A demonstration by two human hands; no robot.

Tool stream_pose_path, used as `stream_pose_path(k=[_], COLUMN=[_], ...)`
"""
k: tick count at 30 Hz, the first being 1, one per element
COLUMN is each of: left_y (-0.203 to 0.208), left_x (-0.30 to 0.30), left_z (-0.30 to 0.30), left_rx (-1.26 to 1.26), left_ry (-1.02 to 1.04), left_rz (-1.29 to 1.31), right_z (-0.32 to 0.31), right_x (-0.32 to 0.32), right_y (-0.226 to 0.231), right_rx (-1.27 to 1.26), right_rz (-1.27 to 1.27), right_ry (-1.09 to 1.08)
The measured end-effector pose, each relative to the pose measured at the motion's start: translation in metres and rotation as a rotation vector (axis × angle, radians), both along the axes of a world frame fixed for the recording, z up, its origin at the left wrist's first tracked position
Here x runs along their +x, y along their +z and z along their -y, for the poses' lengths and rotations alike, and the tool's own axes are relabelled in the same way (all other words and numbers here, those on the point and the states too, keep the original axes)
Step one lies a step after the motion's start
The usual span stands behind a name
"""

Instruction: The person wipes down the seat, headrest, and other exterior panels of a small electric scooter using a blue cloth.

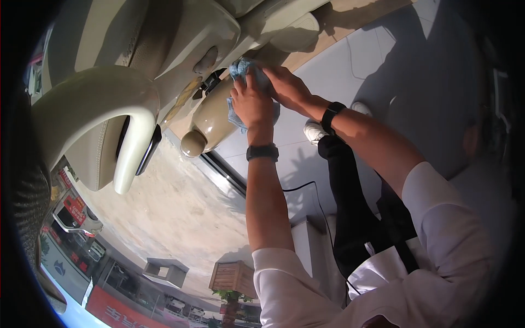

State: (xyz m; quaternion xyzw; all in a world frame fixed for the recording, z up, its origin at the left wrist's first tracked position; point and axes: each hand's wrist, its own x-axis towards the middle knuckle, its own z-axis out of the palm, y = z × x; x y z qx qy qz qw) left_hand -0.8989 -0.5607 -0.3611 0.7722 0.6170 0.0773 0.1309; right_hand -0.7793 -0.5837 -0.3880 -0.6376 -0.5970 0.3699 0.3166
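Note:
Up at the far middle, a crumpled light-blue cloth [239, 66] is held against a glossy beige vehicle part [212, 116] with a rounded end. My left hand [255, 103] has its fingers curled over the cloth, and one corner of it hangs below the palm. From the right, my right hand [287, 86] reaches in with its fingertips at the bunched cloth; they are partly hidden. A small black fitting [213, 81] sits just left of the cloth.
Left of my hands are a thick cream handle [134, 153] and a stitched beige panel [94, 150]. A black cable [316, 191] runs beside my left arm. Below stand a wooden planter [234, 276] and a grey box-shaped stand [165, 271]. Grey tiled floor [377, 60] lies to the right.

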Motion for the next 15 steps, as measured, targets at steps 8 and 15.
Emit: stream_pose_path(k=[8,15], left_y=[-0.003,0.019], left_x=[-0.010,-0.053], left_z=[0.008,0.013], left_rx=[-0.028,-0.024], left_ry=[-0.151,0.084], left_rz=[-0.132,0.063], right_z=[0.023,-0.011], right_x=[-0.004,-0.049], right_y=[-0.010,0.009], right_rx=[0.160,0.318], right_rz=[-0.031,0.209], right_ry=[-0.102,0.012])
